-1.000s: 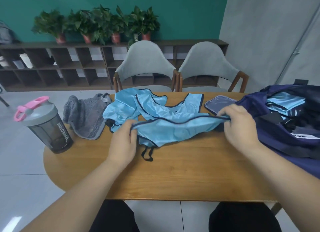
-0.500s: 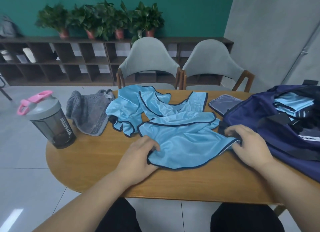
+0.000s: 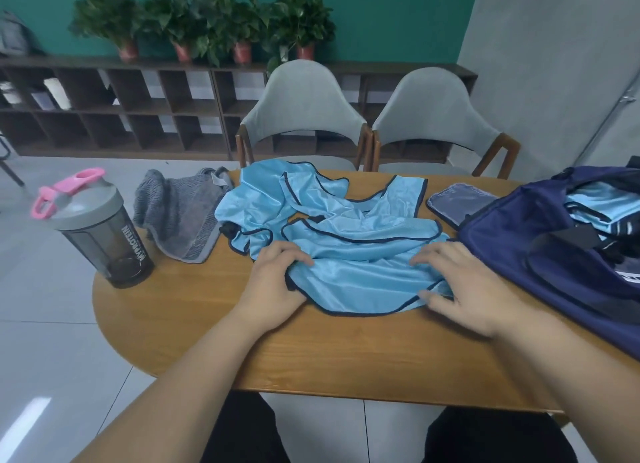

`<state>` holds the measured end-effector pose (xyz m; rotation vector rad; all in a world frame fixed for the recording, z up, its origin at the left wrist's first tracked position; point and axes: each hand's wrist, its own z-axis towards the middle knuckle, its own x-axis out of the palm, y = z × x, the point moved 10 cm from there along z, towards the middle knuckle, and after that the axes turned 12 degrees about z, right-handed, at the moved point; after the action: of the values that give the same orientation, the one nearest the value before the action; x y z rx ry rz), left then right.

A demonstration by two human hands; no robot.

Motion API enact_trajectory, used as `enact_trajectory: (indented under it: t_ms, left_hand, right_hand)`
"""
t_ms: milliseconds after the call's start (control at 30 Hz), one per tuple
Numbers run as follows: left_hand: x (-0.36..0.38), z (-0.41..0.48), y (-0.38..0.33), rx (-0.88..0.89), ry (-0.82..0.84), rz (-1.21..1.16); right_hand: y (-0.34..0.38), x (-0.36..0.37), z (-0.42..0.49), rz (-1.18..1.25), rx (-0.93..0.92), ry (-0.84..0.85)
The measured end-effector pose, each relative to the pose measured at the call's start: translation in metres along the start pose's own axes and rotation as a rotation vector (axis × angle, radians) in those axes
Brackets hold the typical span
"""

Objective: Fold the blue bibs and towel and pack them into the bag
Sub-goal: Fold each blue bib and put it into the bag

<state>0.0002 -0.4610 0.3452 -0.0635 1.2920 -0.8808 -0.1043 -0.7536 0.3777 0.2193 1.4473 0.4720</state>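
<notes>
Left hand [image 3: 273,284] curled, right hand [image 3: 462,289] flat.

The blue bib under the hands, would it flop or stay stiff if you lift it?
Probably floppy: the bib lies in soft wrinkles. Likely slippery too, since its cloth looks shiny. Probably light, as it looks thin.

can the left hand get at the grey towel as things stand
Probably yes: the grey towel lies left of the left hand, bare table between, though that hand grips the blue bib.

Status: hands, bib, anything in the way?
Left hand grips bib edge, right hand flat on it. Bib on table, fold unfinished. Phone beside open bag.
</notes>
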Motion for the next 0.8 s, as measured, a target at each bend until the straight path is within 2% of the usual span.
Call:
enact_trajectory:
  t_ms: [133,233,533,700,800]
  left_hand:
    - [-0.014,0.000,0.018,-0.155,-0.074,-0.201]
    - [-0.020,-0.002,0.023,-0.226,-0.110,-0.250]
    - [-0.023,0.000,0.027,-0.242,-0.183,-0.291]
    - [-0.021,0.003,0.034,-0.250,-0.188,-0.317]
    - [-0.018,0.004,0.034,-0.251,-0.174,-0.320]
  right_hand:
    - [0.016,-0.001,0.037,0.231,0.036,-0.118]
    - [0.038,0.007,0.066,0.222,0.014,-0.185]
    - [0.108,0.082,0.147,0.075,-0.126,0.044]
    - [0.092,0.104,0.162,0.044,0.073,0.129]
    - [0.085,0.101,0.161,0.059,0.153,0.069]
